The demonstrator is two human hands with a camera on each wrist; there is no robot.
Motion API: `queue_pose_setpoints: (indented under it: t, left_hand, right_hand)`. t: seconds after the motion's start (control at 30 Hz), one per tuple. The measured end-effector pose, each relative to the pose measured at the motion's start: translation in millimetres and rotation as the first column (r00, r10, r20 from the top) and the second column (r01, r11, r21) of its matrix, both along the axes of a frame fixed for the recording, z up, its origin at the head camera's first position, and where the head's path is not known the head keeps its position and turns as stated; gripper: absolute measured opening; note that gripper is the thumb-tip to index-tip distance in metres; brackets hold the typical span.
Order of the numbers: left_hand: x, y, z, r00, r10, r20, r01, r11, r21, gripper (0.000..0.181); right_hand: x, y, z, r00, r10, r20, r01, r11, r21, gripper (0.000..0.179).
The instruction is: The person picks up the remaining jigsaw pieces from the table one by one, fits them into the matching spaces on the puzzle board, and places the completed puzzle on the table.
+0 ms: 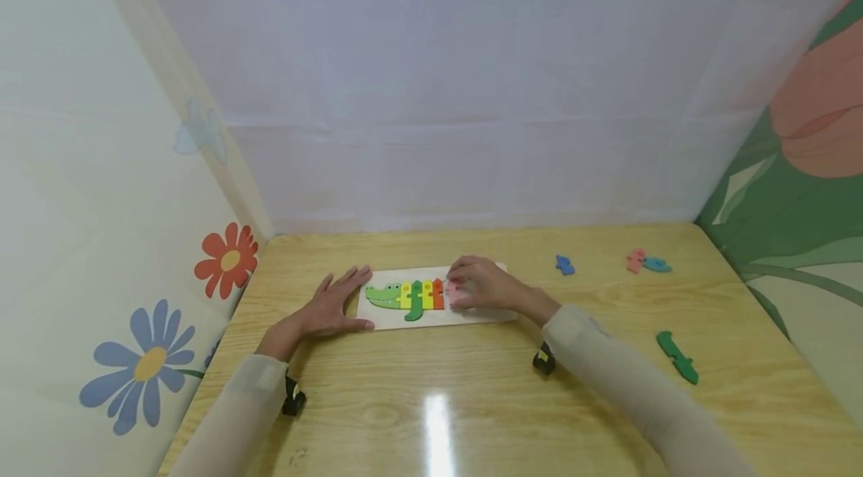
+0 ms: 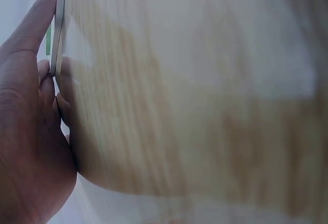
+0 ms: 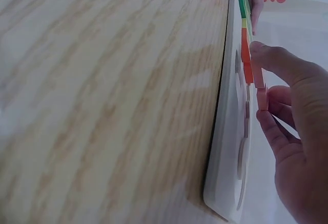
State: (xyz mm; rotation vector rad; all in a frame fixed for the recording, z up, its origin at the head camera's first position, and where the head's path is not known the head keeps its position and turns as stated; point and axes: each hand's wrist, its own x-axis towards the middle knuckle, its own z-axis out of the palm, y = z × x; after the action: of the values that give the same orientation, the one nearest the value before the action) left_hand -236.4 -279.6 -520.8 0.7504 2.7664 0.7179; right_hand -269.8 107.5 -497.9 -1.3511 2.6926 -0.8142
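**Pink piece held at the orange one; board braced at its left end**

Head view: The right hand (image 1: 488,286) pinches a pink piece (image 1: 455,291) just right of the orange piece (image 1: 437,295) on the white board (image 1: 487,314). The left hand (image 1: 330,305) lies at the board's left end, fingers straight and spread, thumb at the near corner. Judgement: this brace should check sliding; the pink piece wants squaring to the orange edge, then a flat, light press. Bare wood on the table (image 1: 371,402) gives room on the near side. Rightward, a blue piece (image 1: 565,265) lies nearest, a dark green piece (image 1: 677,357) farther off; the right sleeve should pass between without sweeping either.

Left wrist view: Thumb runs along the board's edge; the other fingers are partly hidden. Grip force cannot be told.

Right wrist view: Thumb and fingertips hold the pink piece, which appears raised above the board; seating cannot be confirmed. Shallow recesses (image 3: 241,160) show toward the board's right end. Tilting it probably risks catching the orange edge.
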Motion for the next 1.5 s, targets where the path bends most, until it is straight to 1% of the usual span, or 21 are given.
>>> queue_pose_setpoints:
  t: [0.17,0.4,0.6,0.83,1.03,1.23,1.33,1.5]
  left_hand:
    - [0.3,0.5,0.5,1.000,0.001,-0.007,-0.001,1.000,0.004,0.107]
    - [0.5,0.6,0.0,1.000,0.003,-0.008,-0.003,1.000,-0.001,0.107]
    - [-0.5,1.1,1.0,1.000,0.001,-0.005,-0.001,1.000,-0.001,0.107]
    - [-1.3,1.7,0.8,1.000,-0.001,-0.003,0.001,1.000,-0.002,0.107]
    - [0.6,0.5,0.4,1.000,0.003,-0.011,-0.003,1.000,0.001,0.107]
    - [2.1,0.2,0.7,1.000,0.005,-0.015,-0.005,1.000,0.002,0.108]
    - [2.1,0.7,1.0,1.000,0.006,-0.013,-0.006,1.000,0.004,0.108]
    - [1.8,1.7,2.2,1.000,0.003,-0.012,-0.003,1.000,0.003,0.107]
  right_hand:
    - [-0.3,-2.2,-2.2,1.000,-0.003,0.000,0.003,1.000,0.015,0.055]
    - [2.6,-5.6,-3.1,0.999,-0.017,0.048,0.017,1.000,0.011,0.056]
    - [2.3,-7.5,-6.4,0.999,-0.024,0.041,0.024,1.000,0.009,0.054]
    - [2.2,-8.8,-8.6,0.997,-0.031,0.064,0.030,0.999,0.011,0.055]
    - [0.8,-10.9,-9.4,0.998,-0.022,0.065,0.020,0.999,0.030,0.056]
    - [0.7,-11.5,-8.5,0.996,-0.026,0.085,0.022,0.999,0.050,0.057]
    - [-0.9,-11.1,-9.9,0.997,-0.028,0.078,0.023,0.998,0.060,0.057]
    - [-3.4,-10.4,-11.4,0.998,-0.008,0.058,0.004,0.998,0.060,0.057]
